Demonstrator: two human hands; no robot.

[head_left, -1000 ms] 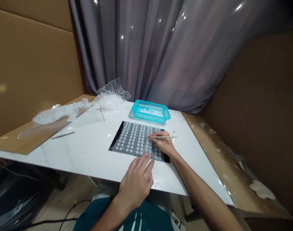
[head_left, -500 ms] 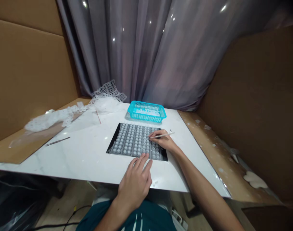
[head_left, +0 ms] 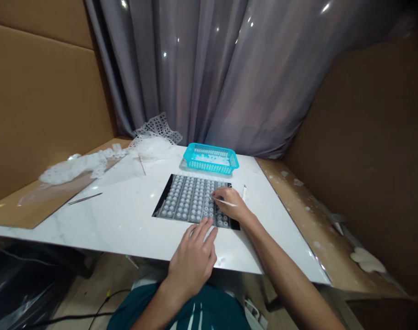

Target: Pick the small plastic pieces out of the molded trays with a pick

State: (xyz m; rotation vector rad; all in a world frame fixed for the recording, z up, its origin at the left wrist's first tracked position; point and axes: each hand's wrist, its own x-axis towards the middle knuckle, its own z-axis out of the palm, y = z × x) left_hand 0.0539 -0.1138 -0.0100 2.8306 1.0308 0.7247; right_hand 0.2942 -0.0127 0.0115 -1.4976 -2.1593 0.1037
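Note:
A dark sheet (head_left: pixel 156 212) with rows of round white pieces (head_left: pixel 183 201) lies on the white table. My right hand (head_left: pixel 231 201) is over its right part, the fingers pinched around a thin, pale, stick-like tool (head_left: pixel 227 202). The tool's working tip is near the rows, partly hidden by the fingers; its exact kind is unclear. On the right, several circles show dark centres. My left hand (head_left: pixel 195 252) rests palm down, fingers stretched out and holding nothing, the fingertips at the sheet's near edge.
A turquoise basket (head_left: pixel 211 168) with white bits inside stands behind the sheet. Crumpled white perforated material (head_left: pixel 74 169) lies at the left back. Thin metal tweezers (head_left: pixel 85 198) lie on the left, and a slim white item (head_left: pixel 244 191) lies right of the sheet. Cardboard walls flank the table.
My right hand has turned slightly, and the tool's rear end has swung down toward me. My left hand stays in place. The view has shifted a little.

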